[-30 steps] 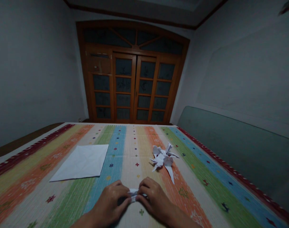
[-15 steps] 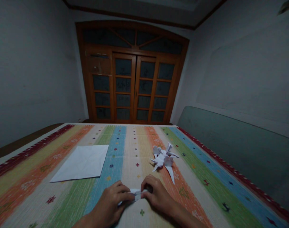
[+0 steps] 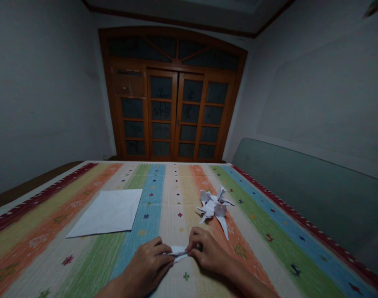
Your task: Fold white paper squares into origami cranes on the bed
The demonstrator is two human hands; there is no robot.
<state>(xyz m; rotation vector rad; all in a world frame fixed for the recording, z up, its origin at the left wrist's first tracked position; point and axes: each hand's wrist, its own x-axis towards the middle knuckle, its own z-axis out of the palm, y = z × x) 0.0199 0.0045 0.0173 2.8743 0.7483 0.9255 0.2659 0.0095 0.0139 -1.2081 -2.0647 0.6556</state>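
My left hand [image 3: 153, 261] pinches the small paper [image 3: 178, 250] at its 9 o'clock end, my right hand [image 3: 207, 249] at 3, fingertips closed. It seems only partly folded. From it, the paper shapes [image 3: 212, 205] at 1 o'clock look finished; the white sheet [image 3: 110, 212] at 10 lies flat, apparently unworked.

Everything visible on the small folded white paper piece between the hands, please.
The small folded white paper piece looks like plain, thin paper, folded into a narrow strip with a pale upper face and at least one lower layer showing. It lies roughly crosswise at the near middle of the multicoloured striped cloth. The left hand grips its left end; the right hand pinches its right. Fingers hide both ends; whether it touches the cloth is unclear.
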